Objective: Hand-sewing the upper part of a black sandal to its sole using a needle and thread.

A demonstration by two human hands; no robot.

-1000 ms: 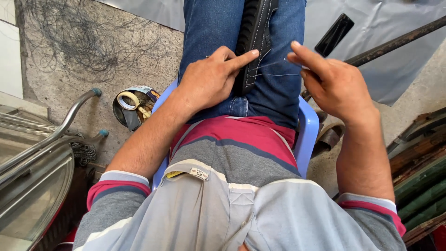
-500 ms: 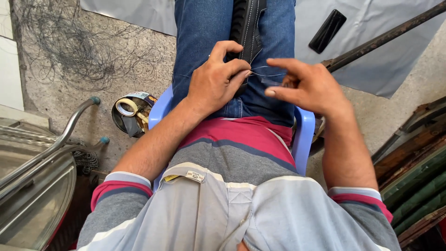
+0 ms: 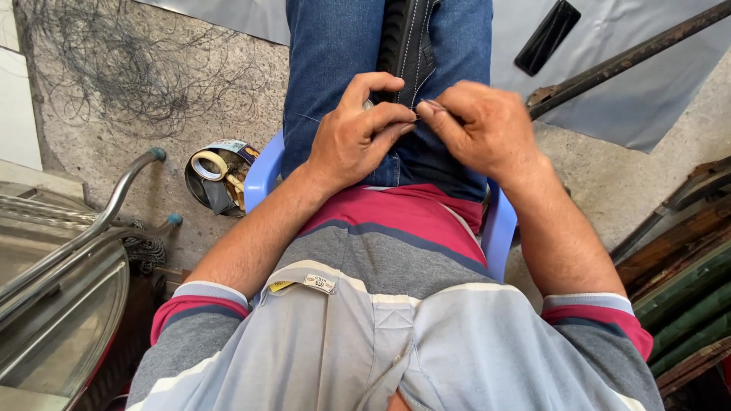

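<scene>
While both hands pinch thread (image 3: 316, 119), left hand (image 3: 358, 137) touches shoe (image 3: 407, 46).

The rough concrete floor (image 3: 114, 129) carries a tangle of thin dark wire (image 3: 114, 68) at far left, a tin of tape rolls (image 3: 217, 176) beside the blue plastic chair (image 3: 263, 175), and a grey sheet (image 3: 632, 91) far right with a black flat case (image 3: 547, 36) on it.
</scene>
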